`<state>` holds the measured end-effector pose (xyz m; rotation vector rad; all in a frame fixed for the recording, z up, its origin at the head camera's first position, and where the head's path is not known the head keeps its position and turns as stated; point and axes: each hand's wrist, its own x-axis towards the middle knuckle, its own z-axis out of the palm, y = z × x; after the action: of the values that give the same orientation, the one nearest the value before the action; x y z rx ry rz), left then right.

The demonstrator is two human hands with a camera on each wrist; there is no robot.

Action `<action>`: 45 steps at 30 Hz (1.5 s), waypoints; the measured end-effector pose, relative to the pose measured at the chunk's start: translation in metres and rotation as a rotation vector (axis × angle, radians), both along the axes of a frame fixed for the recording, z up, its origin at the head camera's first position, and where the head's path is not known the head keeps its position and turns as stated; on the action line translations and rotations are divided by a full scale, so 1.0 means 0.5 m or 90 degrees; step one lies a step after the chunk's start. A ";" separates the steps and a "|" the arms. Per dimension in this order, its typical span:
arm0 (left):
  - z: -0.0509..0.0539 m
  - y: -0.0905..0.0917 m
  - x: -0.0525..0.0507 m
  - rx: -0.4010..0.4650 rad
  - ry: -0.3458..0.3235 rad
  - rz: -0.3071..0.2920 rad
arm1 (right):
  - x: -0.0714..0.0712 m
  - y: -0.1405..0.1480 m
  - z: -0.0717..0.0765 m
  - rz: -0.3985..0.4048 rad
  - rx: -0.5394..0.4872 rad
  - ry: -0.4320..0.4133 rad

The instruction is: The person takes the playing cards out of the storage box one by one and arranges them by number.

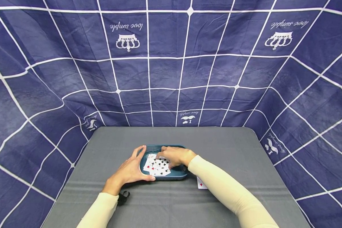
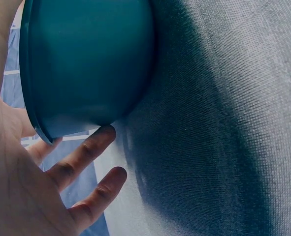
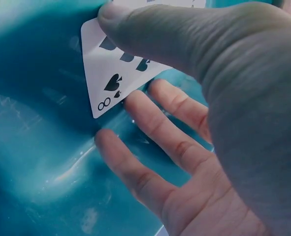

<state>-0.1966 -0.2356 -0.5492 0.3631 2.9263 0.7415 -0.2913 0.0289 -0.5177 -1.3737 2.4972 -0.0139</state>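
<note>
A dark teal plastic tray [image 1: 171, 178] holds a loose pile of playing cards [image 1: 156, 169], with spades, clubs and some red suits face up. My left hand [image 1: 131, 169] grips the tray's left end, thumb at the near rim and fingers round the far side. In the left wrist view, two fingers stretch past the tray's outer wall [image 2: 91, 69]. My right hand [image 1: 178, 155] reaches inside over the cards. The right wrist view has its thumb on an eight of spades [image 3: 95, 64], with fingertips at the card's edge; the rest of the pile is mostly hidden there.
A red diamond card [image 1: 201, 184] lies on the grey table [image 1: 117, 139] right of the tray, partly covered by my right sleeve [image 1: 231, 190]. A blue cloth with white grid lines [image 1: 165, 72] hangs behind and at both sides. A black strap piece [image 1: 123, 198] sits at my left wrist.
</note>
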 end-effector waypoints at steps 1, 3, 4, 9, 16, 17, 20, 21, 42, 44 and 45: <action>0.000 0.000 0.000 0.000 0.000 0.000 | 0.000 -0.001 0.000 0.004 -0.001 0.002; 0.000 0.000 0.000 0.001 0.000 0.000 | -0.002 -0.003 -0.001 0.013 -0.003 0.009; 0.000 -0.001 -0.001 0.001 0.001 0.001 | -0.003 -0.004 -0.002 0.015 -0.004 0.011; -0.001 0.000 -0.002 -0.003 0.002 0.001 | -0.004 -0.007 -0.002 0.018 0.001 0.016; -0.003 0.000 -0.001 -0.005 0.002 0.000 | -0.001 -0.010 -0.001 0.012 0.013 0.015; -0.004 0.000 -0.001 -0.005 0.002 0.000 | 0.000 -0.010 -0.001 0.011 0.013 0.014; -0.004 0.000 -0.001 -0.008 0.005 0.002 | 0.003 -0.011 -0.001 0.006 0.013 0.010; -0.004 0.000 -0.001 -0.009 0.005 0.003 | 0.004 -0.011 -0.001 0.005 0.012 0.009; 0.003 0.004 -0.002 -0.012 0.003 0.001 | 0.005 0.000 0.011 0.004 -0.039 0.006; 0.002 0.003 -0.001 -0.015 0.003 0.001 | 0.007 0.005 0.015 0.001 -0.047 -0.002; 0.001 0.004 -0.001 -0.016 0.002 0.001 | 0.008 0.008 0.018 -0.001 -0.052 -0.006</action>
<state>-0.1970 -0.2337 -0.5485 0.3598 2.9356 0.7048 -0.2872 0.0328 -0.5086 -1.4002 2.5148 -0.1249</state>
